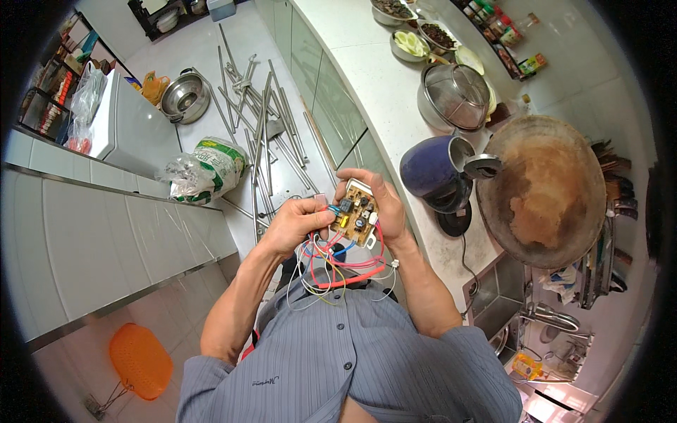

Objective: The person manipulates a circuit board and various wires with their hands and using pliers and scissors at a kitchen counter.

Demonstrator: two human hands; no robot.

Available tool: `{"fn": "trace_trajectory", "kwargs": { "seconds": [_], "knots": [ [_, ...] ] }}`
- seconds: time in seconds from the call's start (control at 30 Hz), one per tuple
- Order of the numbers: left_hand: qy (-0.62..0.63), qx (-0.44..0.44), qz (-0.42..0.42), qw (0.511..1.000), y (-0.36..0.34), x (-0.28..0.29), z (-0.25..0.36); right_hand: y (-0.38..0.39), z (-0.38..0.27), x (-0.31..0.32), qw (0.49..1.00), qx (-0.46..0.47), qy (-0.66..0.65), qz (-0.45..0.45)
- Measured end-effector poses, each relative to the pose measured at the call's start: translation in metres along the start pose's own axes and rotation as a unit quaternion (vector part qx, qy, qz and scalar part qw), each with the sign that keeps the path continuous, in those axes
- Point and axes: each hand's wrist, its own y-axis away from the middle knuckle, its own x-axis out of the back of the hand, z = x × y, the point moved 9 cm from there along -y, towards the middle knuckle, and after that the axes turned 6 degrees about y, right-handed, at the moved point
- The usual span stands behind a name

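In front of my body, a small brown circuit board (355,216) in a white frame faces up, with dark, yellow and white components on it. My right hand (390,204) wraps around the board's right and far edges and holds it. The fingers of my left hand (298,224) pinch blue wires at the board's left side. A bundle of pink, white, blue and yellow wires (338,262) hangs from the board in loops over my shirt. A red sleeved wire (345,278) runs across the lower part of the bundle.
Metal tubes (266,127) lie scattered on the floor ahead, beside a green-and-white sack (215,169) and a steel pot (185,99). The counter (352,77) at right carries a blue kettle (427,169), a large wok lid (543,194), a strainer (457,88) and food bowls. An orange basket (141,361) hangs lower left.
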Motion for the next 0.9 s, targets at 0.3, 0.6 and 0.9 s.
{"fn": "trace_trajectory", "kwargs": {
  "seconds": [0.3,0.6,0.9],
  "knots": [
    [-0.032,0.0,-0.009,0.999,0.011,-0.007,0.006,0.006,-0.02,-0.009,0.995,0.063,0.075,-0.028],
    [-0.022,0.051,-0.018,0.998,0.012,-0.015,0.0,0.0,-0.013,-0.019,0.996,0.005,-0.061,-0.059],
    [0.177,0.03,-0.015,0.984,0.011,-0.019,-0.012,0.016,-0.003,-0.013,0.985,-0.035,-0.134,-0.103]
  ]
}}
